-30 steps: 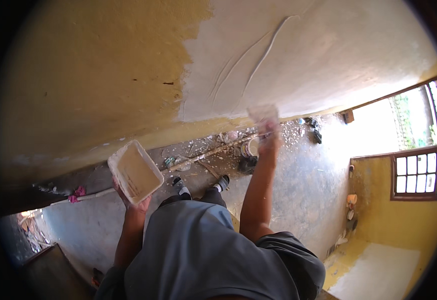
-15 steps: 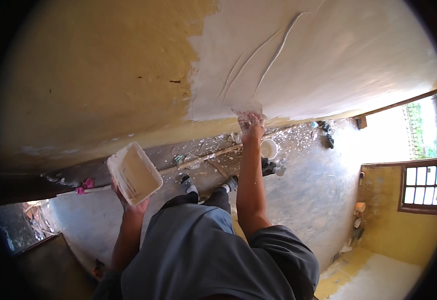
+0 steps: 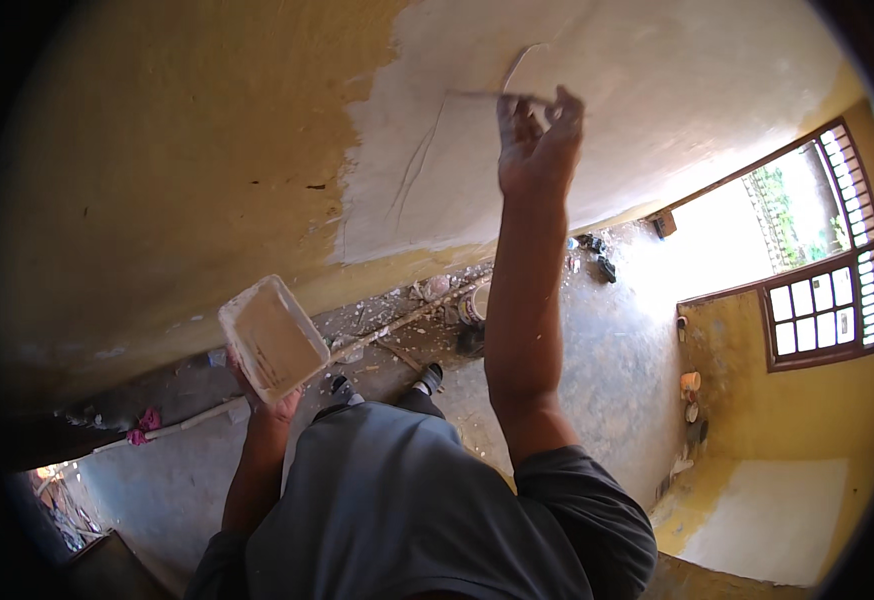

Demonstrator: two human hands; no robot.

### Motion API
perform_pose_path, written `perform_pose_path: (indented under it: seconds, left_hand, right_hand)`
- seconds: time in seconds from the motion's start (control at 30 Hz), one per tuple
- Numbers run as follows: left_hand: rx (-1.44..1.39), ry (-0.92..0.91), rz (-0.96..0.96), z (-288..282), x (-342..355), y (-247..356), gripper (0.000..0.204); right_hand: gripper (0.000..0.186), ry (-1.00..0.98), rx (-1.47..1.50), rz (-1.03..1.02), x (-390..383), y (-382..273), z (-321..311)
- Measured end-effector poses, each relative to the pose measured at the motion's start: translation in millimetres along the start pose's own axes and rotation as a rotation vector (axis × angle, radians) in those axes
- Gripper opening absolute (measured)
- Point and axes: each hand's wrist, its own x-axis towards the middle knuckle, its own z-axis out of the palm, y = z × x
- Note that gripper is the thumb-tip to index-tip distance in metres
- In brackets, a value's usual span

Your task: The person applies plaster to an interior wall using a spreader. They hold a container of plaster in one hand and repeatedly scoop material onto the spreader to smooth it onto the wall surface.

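My right hand [image 3: 540,150] is raised against the wall, fingers closed on a thin flat putty scraper [image 3: 477,95] seen nearly edge-on. Around it spreads a whitish layer of putty [image 3: 647,90] over the yellow wall [image 3: 207,100]. A raised ridge [image 3: 523,60] of putty curves just above the scraper, and fainter lines [image 3: 415,165] run below and to its left. At lower left my left hand [image 3: 275,412] supports a rectangular pale plastic tub [image 3: 302,340] from below and the side. The tub is tilted and its inside is coated with beige putty.
A long pole [image 3: 407,318] lies along the wall's foot among white spatters. A white bucket [image 3: 477,303] stands partly behind my right forearm. Pink cloth [image 3: 144,425] lies at left. A barred window [image 3: 812,315] and small containers [image 3: 692,382] are at right.
My right hand has moved up the wall with the scraper, which has turned edge-on. The long putty ridges are now shorter and fainter. My left hand still holds the tub.
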Motion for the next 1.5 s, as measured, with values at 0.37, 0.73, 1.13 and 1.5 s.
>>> perform_pose_path:
  seconds: [0.37, 0.73, 1.13, 1.5]
  left_hand:
    - [0.025, -0.039, 0.073, -2, 3, -2, 0.072]
    - [0.084, 0.055, 0.082, -17, -21, 14, 0.073]
    - [0.174, 0.223, 0.177, -14, -54, 36, 0.072]
    - [0.096, 0.161, 0.119, -14, -43, 19, 0.072]
  right_hand:
    - [0.032, -0.323, 0.056, -0.247, -4, -84, 47]
    - [0.034, 0.211, -0.19, 0.414, -71, 143, -305]
    - [0.02, 0.073, -0.636, 0.559, 25, 326, -494]
    - [0.032, 0.232, -0.222, 0.649, -26, 234, -305]
